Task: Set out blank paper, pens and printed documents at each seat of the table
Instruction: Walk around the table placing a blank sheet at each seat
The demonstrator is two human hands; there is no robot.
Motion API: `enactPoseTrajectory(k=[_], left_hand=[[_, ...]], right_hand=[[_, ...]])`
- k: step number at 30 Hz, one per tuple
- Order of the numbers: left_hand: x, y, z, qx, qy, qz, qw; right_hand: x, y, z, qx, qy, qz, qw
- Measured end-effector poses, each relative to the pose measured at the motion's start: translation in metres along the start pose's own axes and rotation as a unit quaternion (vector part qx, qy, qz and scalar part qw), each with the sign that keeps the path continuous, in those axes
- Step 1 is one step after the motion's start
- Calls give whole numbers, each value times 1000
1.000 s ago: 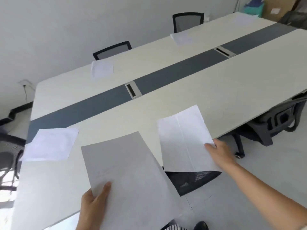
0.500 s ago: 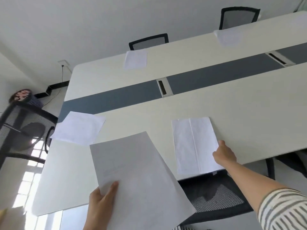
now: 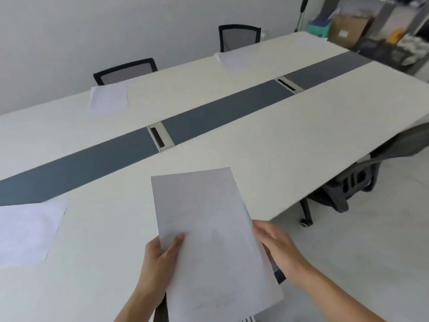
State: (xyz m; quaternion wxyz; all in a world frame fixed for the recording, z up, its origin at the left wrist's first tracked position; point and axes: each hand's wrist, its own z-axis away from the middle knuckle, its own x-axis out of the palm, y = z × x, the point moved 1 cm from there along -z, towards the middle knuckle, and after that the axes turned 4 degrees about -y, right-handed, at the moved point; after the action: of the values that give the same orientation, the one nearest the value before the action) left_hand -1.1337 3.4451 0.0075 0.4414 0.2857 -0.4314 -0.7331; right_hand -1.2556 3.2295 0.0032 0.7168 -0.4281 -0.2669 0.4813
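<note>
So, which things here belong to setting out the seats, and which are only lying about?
For the job: the grey stack of paper sheets in the left hand, the right hand beside it, the white sheets laid on the pale long table, the black mesh chairs.
Just lying about: the brown cardboard box, the silver cable hatches.

A plain grey wall (image 3: pixel 92 24) backs two mesh chairs (image 3: pixel 126 69) beyond the white table (image 3: pixel 278 140), with cluttered shelving (image 3: pixel 371 26) far right and a pale floor (image 3: pixel 371 240) near right.
</note>
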Motion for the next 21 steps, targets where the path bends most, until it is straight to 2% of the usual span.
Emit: enactPoseTrajectory(k=[5,8,13,21], left_hand=[[92,13,-3,33,-103,-48,993],[154,12,7,51,-167,-76,982],[270,-7,44,50,-230,-99,967],[409,-30,78,47,-320,-196,926]], right_hand=[[-69,25,48,45,79,-110,990],[-122,51,82,32,120,-83,989],[-227,101,138,26,204,-16,978],[-355,152,203,39,337,-34,940]])
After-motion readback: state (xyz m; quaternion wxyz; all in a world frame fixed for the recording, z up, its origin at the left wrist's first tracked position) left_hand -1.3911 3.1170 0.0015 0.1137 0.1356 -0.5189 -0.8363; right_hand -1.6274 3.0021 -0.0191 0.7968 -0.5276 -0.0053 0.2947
